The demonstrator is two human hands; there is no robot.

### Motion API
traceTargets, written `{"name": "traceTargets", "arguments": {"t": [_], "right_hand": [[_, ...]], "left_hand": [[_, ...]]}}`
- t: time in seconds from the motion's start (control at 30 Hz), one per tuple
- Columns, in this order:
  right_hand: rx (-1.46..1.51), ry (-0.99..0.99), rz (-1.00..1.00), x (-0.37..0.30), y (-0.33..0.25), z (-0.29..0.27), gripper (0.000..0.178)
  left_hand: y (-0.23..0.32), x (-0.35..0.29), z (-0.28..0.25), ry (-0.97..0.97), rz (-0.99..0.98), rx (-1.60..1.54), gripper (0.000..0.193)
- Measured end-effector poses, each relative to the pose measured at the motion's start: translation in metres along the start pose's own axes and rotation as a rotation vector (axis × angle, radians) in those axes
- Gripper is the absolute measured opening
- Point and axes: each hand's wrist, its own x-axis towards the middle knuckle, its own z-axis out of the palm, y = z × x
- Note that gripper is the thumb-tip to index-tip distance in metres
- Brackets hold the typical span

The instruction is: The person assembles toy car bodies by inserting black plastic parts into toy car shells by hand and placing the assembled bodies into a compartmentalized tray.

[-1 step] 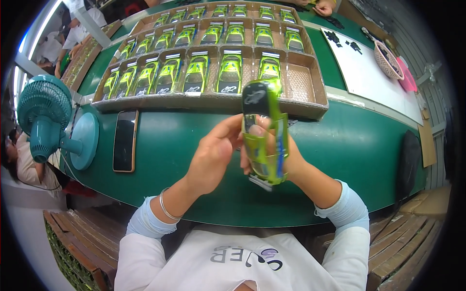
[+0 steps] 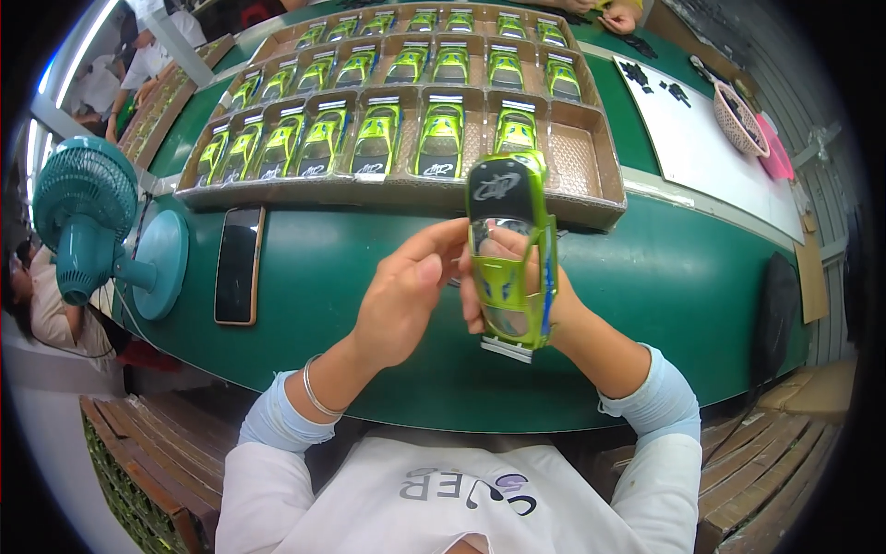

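A lime-green toy car body (image 2: pixel 503 268) with a black hood, clear windows and a white rear strip is held up over the table, hood end away from me. My right hand (image 2: pixel 565 309) is closed around it from behind and the right, with fingertips showing past its left edge. Against that left edge, my left hand (image 2: pixel 401 300) has curled fingers whose tips pass behind the body, partly hidden. Skin shows through the clear windshield. Beyond stands a cardboard tray (image 2: pixel 577 166) with rows of similar green car bodies (image 2: pixel 440 138) in its compartments.
A phone (image 2: pixel 239 268) lies on the green table (image 2: pixel 646 277), left of my hands, beside a teal fan (image 2: pixel 85 208). At the right are a white board (image 2: pixel 706 152) with small black parts, a pink basket (image 2: pixel 738 120) and a dark object (image 2: pixel 778 319). Another person's hands (image 2: pixel 620 17) appear at the far edge.
The toy car body has turned slightly in my hands, so its hood and roof face me more. Both hands stay in nearly the same place.
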Motion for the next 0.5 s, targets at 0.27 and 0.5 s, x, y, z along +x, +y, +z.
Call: {"name": "traceTargets", "arguments": {"t": [0.27, 0.5], "right_hand": [[0.682, -0.385, 0.123, -0.003, 0.015, -0.003, 0.037], [0.743, -0.493, 0.101, 0.000, 0.025, -0.004, 0.043]], "left_hand": [[-0.003, -0.006, 0.009, 0.132, 0.118, 0.252, 0.026], [-0.003, -0.007, 0.007, 0.165, 0.128, 0.336, 0.022]]}}
